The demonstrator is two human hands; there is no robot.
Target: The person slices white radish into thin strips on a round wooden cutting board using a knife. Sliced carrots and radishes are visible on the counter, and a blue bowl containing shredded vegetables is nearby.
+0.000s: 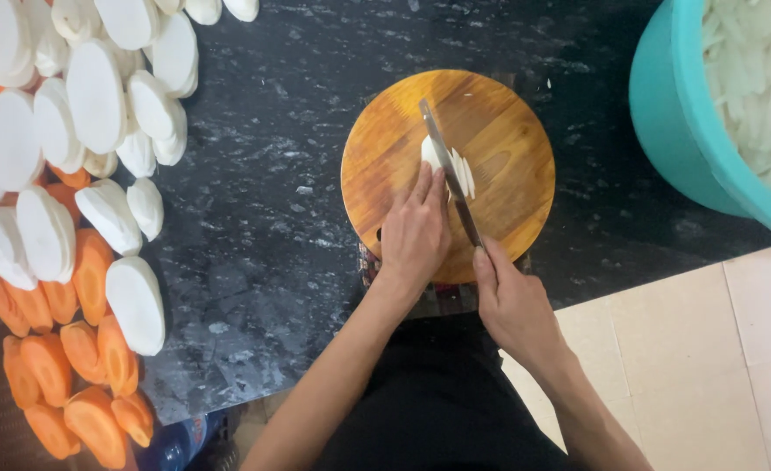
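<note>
I'm looking straight down at a round board (499, 131) on a dark stone counter (263, 227). Left hand (414, 231) lies flat on the board, fingertips pressing a white radish piece (433, 153) near the board's middle. Right hand (509, 301) is wrapped closed around the handle of a knife (449, 170), index finger laid along the spine. The blade runs diagonally over the radish, edge down in it as far as I can tell. A small fan of thin slices (464, 173) leans just right of the blade, touching the uncut part.

Step, by my read: mid-slicing, cutting the piece into thin strips or sheets. Most of this piece looks already done; only a short stub remains under the left fingers.

Next cut calls for the left fingertips to back off from the blade (they sit right beside it) and a narrow shift of the knife toward them.

Around it: stacked white slabs (98, 96) and orange carrot slabs (80, 349) at the left, well apart from the board. A teal tub (673, 113) of white strips sits at the right, near the board.
</note>
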